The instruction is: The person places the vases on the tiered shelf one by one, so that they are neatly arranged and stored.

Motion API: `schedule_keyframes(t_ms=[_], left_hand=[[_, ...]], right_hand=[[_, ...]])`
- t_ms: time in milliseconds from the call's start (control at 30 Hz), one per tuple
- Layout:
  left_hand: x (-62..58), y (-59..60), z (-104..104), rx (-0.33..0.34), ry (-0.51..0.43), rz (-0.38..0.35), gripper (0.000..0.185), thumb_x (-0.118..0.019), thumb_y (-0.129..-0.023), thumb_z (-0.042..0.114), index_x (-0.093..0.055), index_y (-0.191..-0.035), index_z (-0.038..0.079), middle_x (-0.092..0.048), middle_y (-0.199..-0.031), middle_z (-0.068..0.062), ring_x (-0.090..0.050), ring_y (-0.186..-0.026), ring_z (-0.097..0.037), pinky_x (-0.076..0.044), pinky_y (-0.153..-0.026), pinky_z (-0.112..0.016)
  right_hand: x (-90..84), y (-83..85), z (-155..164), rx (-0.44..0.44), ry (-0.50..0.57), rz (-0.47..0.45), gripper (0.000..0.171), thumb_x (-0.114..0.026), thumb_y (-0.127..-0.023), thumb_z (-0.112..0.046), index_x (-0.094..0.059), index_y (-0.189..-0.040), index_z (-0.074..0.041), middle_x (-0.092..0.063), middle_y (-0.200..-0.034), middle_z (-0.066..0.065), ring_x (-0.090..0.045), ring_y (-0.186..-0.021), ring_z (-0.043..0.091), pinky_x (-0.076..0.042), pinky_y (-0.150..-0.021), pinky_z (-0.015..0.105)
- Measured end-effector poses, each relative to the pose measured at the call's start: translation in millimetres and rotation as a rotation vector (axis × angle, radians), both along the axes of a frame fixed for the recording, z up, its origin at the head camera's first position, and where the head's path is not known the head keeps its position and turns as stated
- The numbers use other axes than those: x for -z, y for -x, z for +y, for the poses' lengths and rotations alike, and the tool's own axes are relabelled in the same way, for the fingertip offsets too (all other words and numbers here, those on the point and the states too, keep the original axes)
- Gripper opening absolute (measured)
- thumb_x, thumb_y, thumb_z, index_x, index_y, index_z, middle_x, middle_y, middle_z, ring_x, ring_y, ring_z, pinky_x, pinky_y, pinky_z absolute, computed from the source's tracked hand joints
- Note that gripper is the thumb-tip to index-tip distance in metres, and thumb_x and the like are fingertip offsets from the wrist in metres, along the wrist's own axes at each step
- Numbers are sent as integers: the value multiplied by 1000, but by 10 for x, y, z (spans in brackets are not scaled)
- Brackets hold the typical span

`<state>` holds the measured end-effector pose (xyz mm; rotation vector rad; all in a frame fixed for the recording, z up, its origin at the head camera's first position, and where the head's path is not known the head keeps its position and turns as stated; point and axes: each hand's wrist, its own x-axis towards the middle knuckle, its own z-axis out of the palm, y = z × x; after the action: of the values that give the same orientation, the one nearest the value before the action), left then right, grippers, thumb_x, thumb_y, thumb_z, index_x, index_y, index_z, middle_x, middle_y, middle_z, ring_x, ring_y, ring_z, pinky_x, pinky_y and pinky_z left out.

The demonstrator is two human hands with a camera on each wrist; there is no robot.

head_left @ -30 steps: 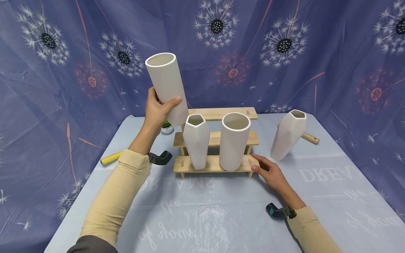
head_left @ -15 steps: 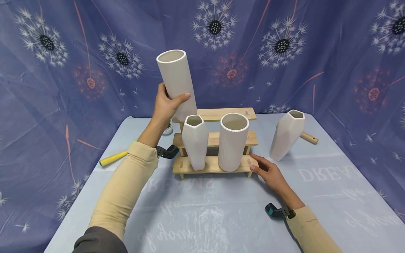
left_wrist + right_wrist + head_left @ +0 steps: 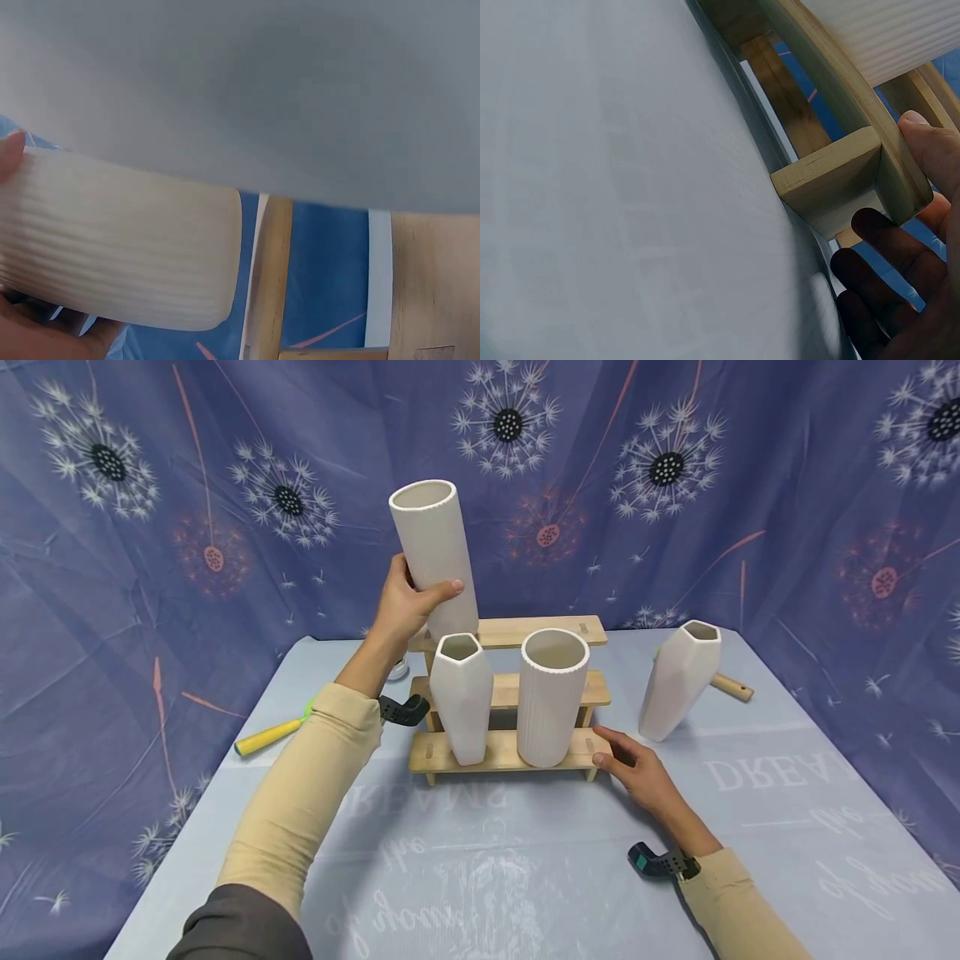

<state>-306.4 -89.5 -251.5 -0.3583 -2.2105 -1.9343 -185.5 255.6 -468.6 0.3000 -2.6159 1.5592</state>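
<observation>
My left hand [image 3: 408, 602] grips a white ribbed cylindrical vase [image 3: 438, 556], thumb across its front. The vase leans slightly, its base right at the left end of the top step of a three-step wooden stand [image 3: 540, 631]. In the left wrist view, the ribbed vase [image 3: 135, 247] lies between thumb and fingers, its base edge near the wood. My right hand [image 3: 637, 772] holds the right end of the lowest step; in the right wrist view, the thumb presses the board [image 3: 877, 142] while fingers curl about its end. A faceted white vase [image 3: 463, 702] and another ribbed vase [image 3: 553, 702] stand on the lowest step.
A second faceted vase [image 3: 678, 681] stands on the table right of the stand, before a wooden handle [image 3: 732, 687]. At left lies a yellow-handled tool [image 3: 268, 737]. A small white pot [image 3: 398, 670] is partly hidden behind the left arm. A patterned curtain [image 3: 360, 427] hangs behind.
My left hand has carried the ribbed vase rightward, from left of the stand to over the top step's left end, and the vase stands more upright. The right hand keeps its place.
</observation>
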Motion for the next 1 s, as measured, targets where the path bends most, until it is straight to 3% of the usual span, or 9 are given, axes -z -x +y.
schedule_keyframes(t_ms=[367,600,1000], left_hand=[[14,61,68,17,71,-31,82,-79,-74,24,-30,-139,16,-46,-137,-8,-51,-121,-24,-44,-99,-44],[19,78,73,0,122,-36,84,-79,-74,24,-28,-140,16,-45,-138,-7,-50,-123,-24,-44,-100,-44],[23,117,76,9,196,-63,89,-79,-75,31,-25,-143,18,-42,-141,-6,-49,-124,-24,-43,-101,-43]], right_hand=[[14,8,0,0,-4,9,51,-63,-91,-30,-50,-138,-14,-53,-137,14,-52,-107,-2,-44,-83,11],[-2,2,6,-1,-2,-13,52,-63,-90,-33,-49,-138,-19,-53,-138,9,-50,-105,-10,-44,-84,11],[-8,-8,-2,-8,22,-17,52,-63,-90,-32,-49,-138,-18,-52,-139,9,-50,-106,-10,-43,-84,9]])
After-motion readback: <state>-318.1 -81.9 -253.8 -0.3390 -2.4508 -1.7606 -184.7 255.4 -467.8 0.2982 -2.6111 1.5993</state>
